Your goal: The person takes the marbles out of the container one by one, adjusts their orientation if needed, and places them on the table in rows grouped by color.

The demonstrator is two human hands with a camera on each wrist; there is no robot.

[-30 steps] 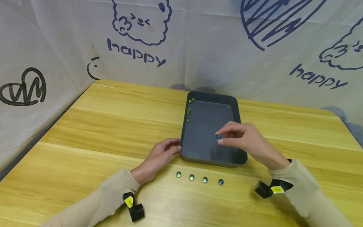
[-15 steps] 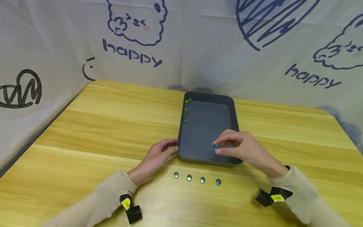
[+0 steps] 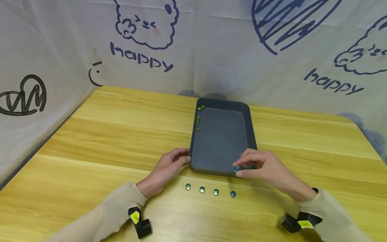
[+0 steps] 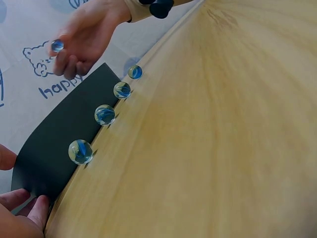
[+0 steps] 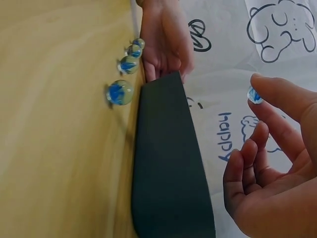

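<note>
My right hand point(image 3: 269, 169) pinches a clear glass marble point(image 3: 237, 169) with blue inside between thumb and forefinger, above the tray's near right edge. In the right wrist view, its other fingers point(image 5: 247, 163) are loosely curled. The dark grey rectangular tray point(image 3: 222, 137) lies on the table. My left hand point(image 3: 163, 169) rests at its near left corner, thumb and relaxed fingers touching the outside. Several blue-streaked marbles point(image 4: 105, 115) stand in a spaced row on the table before the tray. Inside it, several greenish marbles point(image 3: 198, 119) lie along the left wall.
The wooden table point(image 3: 105, 134) stretches out on both sides of the tray. Behind stands a white cloth point(image 3: 223, 50) with drawn figures and writing. Each wrist carries a black camera point(image 3: 143, 228).
My right hand has come toward me with the pinched marble, from over the tray's middle to its near right edge. My left hand stays at the corner, and the row of marbles has not moved.
</note>
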